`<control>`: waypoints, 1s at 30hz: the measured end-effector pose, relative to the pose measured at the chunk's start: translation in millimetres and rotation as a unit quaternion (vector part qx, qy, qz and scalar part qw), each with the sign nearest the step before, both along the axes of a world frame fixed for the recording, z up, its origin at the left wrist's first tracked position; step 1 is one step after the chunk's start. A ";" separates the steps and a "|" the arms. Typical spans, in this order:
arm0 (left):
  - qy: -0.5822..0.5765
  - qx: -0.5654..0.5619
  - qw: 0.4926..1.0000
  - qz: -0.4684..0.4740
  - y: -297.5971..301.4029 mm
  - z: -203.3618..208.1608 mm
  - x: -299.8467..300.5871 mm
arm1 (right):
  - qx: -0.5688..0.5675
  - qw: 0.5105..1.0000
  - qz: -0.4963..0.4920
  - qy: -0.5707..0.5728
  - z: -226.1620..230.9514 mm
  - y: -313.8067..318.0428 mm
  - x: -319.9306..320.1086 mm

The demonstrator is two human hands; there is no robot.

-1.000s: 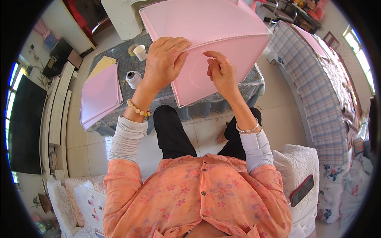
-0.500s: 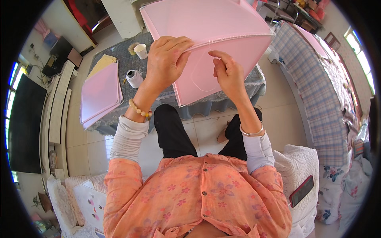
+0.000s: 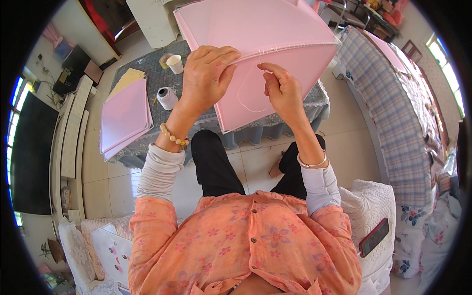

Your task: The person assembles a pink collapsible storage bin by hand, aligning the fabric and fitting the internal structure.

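Observation:
A large box-like piece made of pink panels (image 3: 255, 24) stands tilted over the table, its near panel facing me. White stitches (image 3: 295, 47) run along the edge where two panels meet. My left hand (image 3: 209, 71) grips that edge at its left part, thumb on the near side and fingers over the top. Just below the stitches, my right hand (image 3: 284, 91) is closed with its index finger pushed forward. White thread (image 3: 239, 93) runs from the seam to its fingertips and hangs in a loose loop against the panel. I cannot make out a needle.
On the cloth-covered table (image 3: 140, 64) are a spool of white thread (image 3: 167, 98), a paper cup (image 3: 174, 63), a roll of tape (image 3: 163, 60) and stacked pink panels (image 3: 125, 118). A phone (image 3: 373, 237) lies on the seat at my right. A plaid-covered bed (image 3: 388, 118) stands beyond.

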State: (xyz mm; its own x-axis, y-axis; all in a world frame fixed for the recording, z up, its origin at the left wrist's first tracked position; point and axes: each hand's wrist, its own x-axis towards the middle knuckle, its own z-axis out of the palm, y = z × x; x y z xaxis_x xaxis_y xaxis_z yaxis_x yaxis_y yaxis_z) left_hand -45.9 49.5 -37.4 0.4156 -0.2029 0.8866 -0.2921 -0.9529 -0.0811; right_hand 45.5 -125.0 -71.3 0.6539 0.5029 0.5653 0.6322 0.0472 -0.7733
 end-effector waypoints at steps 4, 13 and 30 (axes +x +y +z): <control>0.002 0.001 1.000 0.010 -1.2 -0.2 -0.1 | 0.034 0.999 -0.018 -0.010 -5.7 9.6 2.1; -0.003 -0.003 1.000 0.005 -0.4 -1.4 0.7 | 0.137 0.988 -0.069 -0.008 -10.4 38.4 0.3; -0.059 0.105 0.993 0.002 -14.5 -32.9 -41.1 | -0.141 0.970 -0.184 -0.077 -65.9 -90.9 23.1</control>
